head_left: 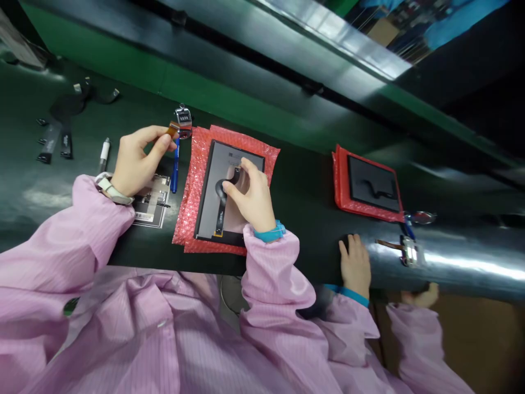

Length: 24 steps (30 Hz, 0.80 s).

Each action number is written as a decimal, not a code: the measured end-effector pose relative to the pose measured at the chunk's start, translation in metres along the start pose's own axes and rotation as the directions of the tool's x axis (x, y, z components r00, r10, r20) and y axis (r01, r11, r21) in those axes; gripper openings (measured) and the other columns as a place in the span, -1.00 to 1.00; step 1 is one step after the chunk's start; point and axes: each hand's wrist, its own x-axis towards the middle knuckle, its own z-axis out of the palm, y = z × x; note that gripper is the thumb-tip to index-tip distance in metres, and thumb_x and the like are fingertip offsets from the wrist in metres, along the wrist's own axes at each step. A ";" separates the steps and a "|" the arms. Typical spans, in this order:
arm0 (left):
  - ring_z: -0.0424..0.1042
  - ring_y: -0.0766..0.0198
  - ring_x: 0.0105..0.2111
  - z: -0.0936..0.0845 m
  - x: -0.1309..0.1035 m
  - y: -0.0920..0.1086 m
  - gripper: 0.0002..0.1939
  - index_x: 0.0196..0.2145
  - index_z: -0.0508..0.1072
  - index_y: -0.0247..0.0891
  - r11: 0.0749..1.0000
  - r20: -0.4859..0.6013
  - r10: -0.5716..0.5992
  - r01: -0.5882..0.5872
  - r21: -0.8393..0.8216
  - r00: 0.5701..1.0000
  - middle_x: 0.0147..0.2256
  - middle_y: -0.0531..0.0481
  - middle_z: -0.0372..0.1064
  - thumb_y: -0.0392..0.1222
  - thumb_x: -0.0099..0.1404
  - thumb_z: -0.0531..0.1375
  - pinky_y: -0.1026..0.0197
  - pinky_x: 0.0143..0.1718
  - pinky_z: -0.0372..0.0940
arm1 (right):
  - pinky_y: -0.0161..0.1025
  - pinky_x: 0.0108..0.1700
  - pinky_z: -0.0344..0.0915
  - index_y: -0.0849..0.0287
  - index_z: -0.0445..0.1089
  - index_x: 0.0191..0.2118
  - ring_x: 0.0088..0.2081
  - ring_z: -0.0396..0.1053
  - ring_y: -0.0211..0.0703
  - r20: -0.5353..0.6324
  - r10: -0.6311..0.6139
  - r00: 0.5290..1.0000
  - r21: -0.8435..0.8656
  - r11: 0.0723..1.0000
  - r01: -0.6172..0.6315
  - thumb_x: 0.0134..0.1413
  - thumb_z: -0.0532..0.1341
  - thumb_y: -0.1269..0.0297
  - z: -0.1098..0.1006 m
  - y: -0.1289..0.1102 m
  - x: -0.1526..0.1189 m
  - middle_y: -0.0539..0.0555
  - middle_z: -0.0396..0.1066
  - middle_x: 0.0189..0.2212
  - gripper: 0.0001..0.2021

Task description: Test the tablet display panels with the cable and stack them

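Between thumb and forefinger, my left hand [137,156] pinches a small amber flex cable piece [173,129], raised over the bench left of the display panel. My right hand [252,197] is over the grey display panel [211,180], its thumb and fingers at the black flex cable [221,210] that runs down the panel's back. The forefinger reaches the cable's upper end; whether it grips or only presses there I cannot tell. Red bubble wrap [186,219] lies under the panel. Beneath my left wrist is a printed card [153,213] with small parts, partly hidden.
Behind the wrap stands a tally counter [183,117], with a blue pen [175,169] beside it. A white-capped pen [105,153] and several black flex cables [68,106] lie left. To the right are another panel [361,175] on red wrap, a metal clip-like part [409,251] and a co-worker's hand [356,265].
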 end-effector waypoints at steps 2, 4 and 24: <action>0.51 0.20 -0.21 -0.001 -0.002 0.002 -0.56 -0.22 0.53 -0.27 1.000 0.008 0.003 -0.003 0.030 1.000 -0.25 -0.04 0.56 0.17 0.46 0.08 0.12 -0.05 0.38 | 0.15 0.38 0.12 0.13 0.19 0.29 0.30 0.22 0.06 0.040 -0.024 0.999 0.066 0.998 0.021 0.14 0.29 0.11 0.001 -0.004 -0.002 0.26 0.30 0.25 -0.37; 0.49 0.19 -0.21 -0.002 -0.003 0.003 -0.57 -0.26 0.50 -0.29 0.998 0.018 0.002 -0.003 0.059 1.000 -0.25 -0.07 0.54 0.14 0.45 0.07 0.15 -0.07 0.36 | 0.10 0.35 0.20 0.11 0.16 0.27 0.24 0.31 0.01 0.060 -0.033 0.998 0.227 0.974 0.019 0.12 0.29 0.08 0.002 -0.008 -0.002 0.26 0.30 0.24 -0.36; 0.33 0.05 -0.22 0.001 -0.002 0.007 -0.64 -0.38 0.43 -0.20 0.941 0.472 0.199 -0.303 0.154 0.859 -0.34 -0.13 0.41 -0.03 0.41 -0.05 -0.14 0.15 0.13 | 0.04 0.28 0.20 0.11 0.31 -0.29 0.18 0.28 -0.02 0.074 -0.338 0.938 0.187 0.929 0.319 0.42 -0.09 -0.01 0.030 -0.046 -0.010 0.21 0.35 0.13 -0.60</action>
